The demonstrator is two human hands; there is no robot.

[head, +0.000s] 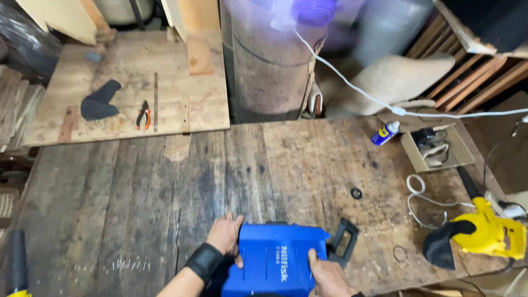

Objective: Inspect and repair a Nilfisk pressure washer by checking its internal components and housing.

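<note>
- Head view: a blue plastic machine housing [275, 261] lies on the worn wooden surface [137, 203] at the bottom centre of the frame.
- The left hand [226, 235] grips the housing's left edge, fingers curled over the top corner; a black wrist band [204, 260] sits just below it.
- The right hand [327, 275] presses on the housing's right side, thumb laid on the blue face; the remaining fingers are cut off by the lower frame edge.
- A black rectangular handle frame [344, 241] projects from the housing's right end, just above the right hand.
- A small black ring [356, 193] lies on the surface above and right of the housing; a thin wire ring [400, 253] lies to the right of the handle frame.
- At the right edge of the frame, a yellow power tool [489, 234] with a black nozzle rests on the surface, near a coil of white cord [421, 201].
- In the upper right, an open cardboard box [434, 148] stands beside a blue and yellow spray can [385, 133].
- In the upper left, a plywood board [132, 88] carries red-handled pliers [143, 115] and a black cloth piece [99, 102].
- A row of small nails [129, 265] lies in the lower left, well apart from the left hand.
</note>
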